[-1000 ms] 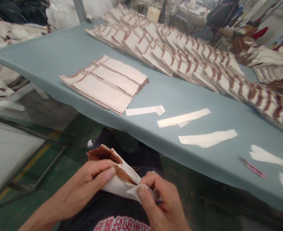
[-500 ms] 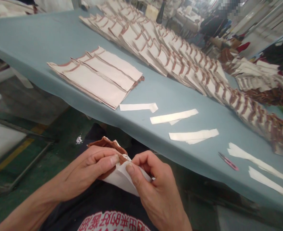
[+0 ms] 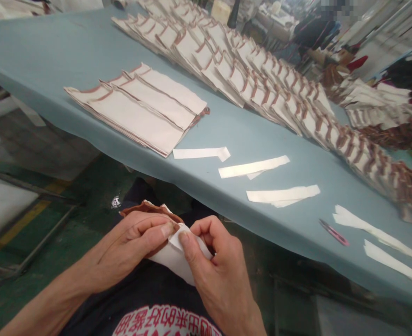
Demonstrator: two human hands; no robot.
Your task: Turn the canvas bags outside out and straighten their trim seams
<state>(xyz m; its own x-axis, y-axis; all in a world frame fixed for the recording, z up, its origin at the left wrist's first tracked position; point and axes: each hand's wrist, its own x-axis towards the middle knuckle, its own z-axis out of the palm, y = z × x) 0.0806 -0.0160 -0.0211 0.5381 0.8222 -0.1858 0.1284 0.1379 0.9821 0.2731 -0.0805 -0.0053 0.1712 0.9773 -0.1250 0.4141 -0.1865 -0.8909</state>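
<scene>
Close to my body, over my lap, I hold a cream fabric piece (image 3: 178,268) with a brown edge. My left hand (image 3: 141,240) pinches its brown-edged part between thumb and fingers. Opposite it, my right hand (image 3: 214,254) is closed on a white fabric strip (image 3: 175,239), with the thumb pressing the strip against the cream fabric. The two hands nearly meet at the brown edge. My fingers hide much of the strip, and I cannot tell whether it is attached to the fabric.
On the blue-covered table (image 3: 52,51) lies a stack of cream panels with brown seams (image 3: 139,112). Several white strips (image 3: 254,166) and pink thread snips (image 3: 334,232) lie along its near edge. Long overlapping rows of similar pieces (image 3: 240,79) run behind. A person (image 3: 312,35) is in the background.
My right hand has shifted slightly left, toward my left hand, bringing the white strip's end up against the brown edge. My left hand keeps its pinch. The view has tilted a little.
</scene>
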